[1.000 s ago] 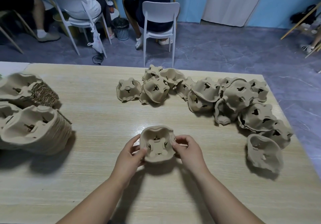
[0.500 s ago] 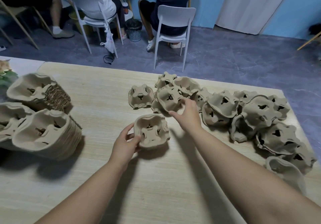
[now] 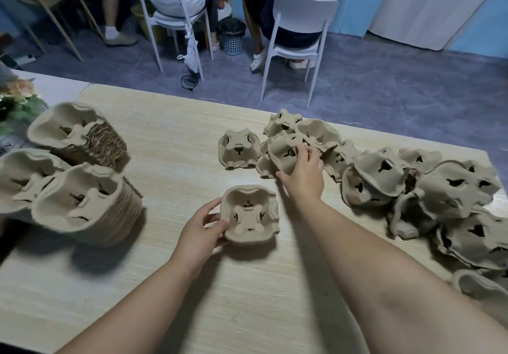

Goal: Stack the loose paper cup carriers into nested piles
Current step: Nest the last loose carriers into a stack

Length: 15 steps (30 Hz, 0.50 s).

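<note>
Left hand (image 3: 203, 233) gripping short nested stack (image 3: 250, 217) on table (image 3: 178, 285), right hand (image 3: 302, 173) beyond stack grasping a loose carrier (image 3: 283, 152), scattered carriers (image 3: 445, 188) right of stack reaching table edge, tall nested piles (image 3: 85, 208) left of stack, wood showing between.

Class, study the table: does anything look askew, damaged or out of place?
The nested piles at the left lie on their sides, not upright. The loose carriers at the right sprawl in a jumble, several tilted on edge.
</note>
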Motion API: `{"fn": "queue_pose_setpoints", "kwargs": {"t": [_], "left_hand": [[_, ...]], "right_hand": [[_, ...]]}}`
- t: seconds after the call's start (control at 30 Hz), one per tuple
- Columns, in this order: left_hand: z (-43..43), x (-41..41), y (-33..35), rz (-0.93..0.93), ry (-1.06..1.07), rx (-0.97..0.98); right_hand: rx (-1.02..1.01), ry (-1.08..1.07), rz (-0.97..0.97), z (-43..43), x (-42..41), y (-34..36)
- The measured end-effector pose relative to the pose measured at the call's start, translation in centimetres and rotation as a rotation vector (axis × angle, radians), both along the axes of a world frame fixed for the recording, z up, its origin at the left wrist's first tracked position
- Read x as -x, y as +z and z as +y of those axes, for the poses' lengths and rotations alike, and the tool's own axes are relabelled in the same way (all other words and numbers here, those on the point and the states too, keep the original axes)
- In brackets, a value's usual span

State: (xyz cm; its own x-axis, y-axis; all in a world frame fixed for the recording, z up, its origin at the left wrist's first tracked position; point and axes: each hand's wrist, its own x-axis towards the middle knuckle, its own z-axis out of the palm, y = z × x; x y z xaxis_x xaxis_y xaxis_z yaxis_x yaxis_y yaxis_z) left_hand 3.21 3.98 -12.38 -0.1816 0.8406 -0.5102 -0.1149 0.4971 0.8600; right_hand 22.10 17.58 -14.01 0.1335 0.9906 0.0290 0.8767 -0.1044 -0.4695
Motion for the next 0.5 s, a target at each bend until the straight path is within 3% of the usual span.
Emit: {"fn": "queue_pose_setpoints", "kwargs": {"t": [0.37,0.5], "left_hand": [[0.1,0.1,0.2,-0.002,-0.02,-0.018],[-0.2,0.3,-0.1,-0.019,-0.015,-0.018]], "right_hand": [[-0.251,-0.05,0.268,-2.1,-2.8,0.9],[-0.314,-0.179,0.411,-5.1,-5.3,2.3]]}}
